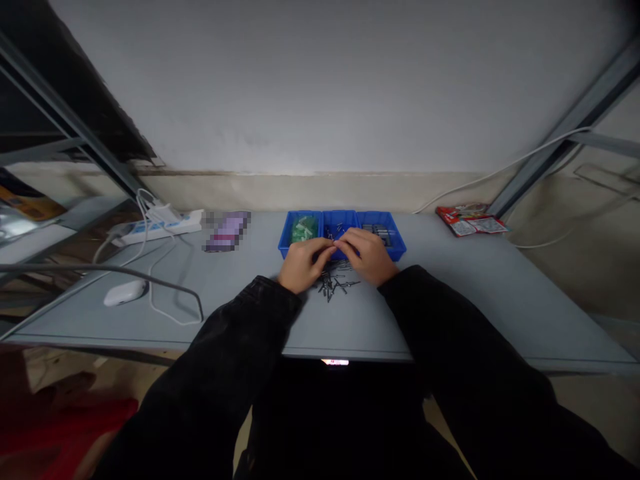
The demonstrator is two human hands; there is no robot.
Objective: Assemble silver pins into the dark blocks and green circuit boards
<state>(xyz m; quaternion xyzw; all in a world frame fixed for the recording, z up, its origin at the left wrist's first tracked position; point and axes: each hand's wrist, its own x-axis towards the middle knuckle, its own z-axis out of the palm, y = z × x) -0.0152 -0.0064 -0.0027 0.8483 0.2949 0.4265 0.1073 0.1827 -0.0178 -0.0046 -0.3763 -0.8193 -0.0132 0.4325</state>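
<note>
My left hand [304,264] and my right hand [369,255] meet fingertip to fingertip just in front of three blue bins. Both are closed in a pinch, and whatever sits between the fingertips is too small to make out. Below them on the table lies a loose pile of thin dark metal pieces [331,285]. The left blue bin [284,241] holds green and whitish small parts [303,229]. Small shiny pieces lie in the middle blue bin [345,217], partly hidden by my hands. Grey cylindrical parts [384,235] fill some of the right blue bin [398,241].
On the grey table [350,333], a white power strip [180,225] with cables stands at the left. A white case [125,293] and a blurred purple item [230,231] lie nearby. Red packets [470,221] rest at the back right. Metal frame posts flank the table.
</note>
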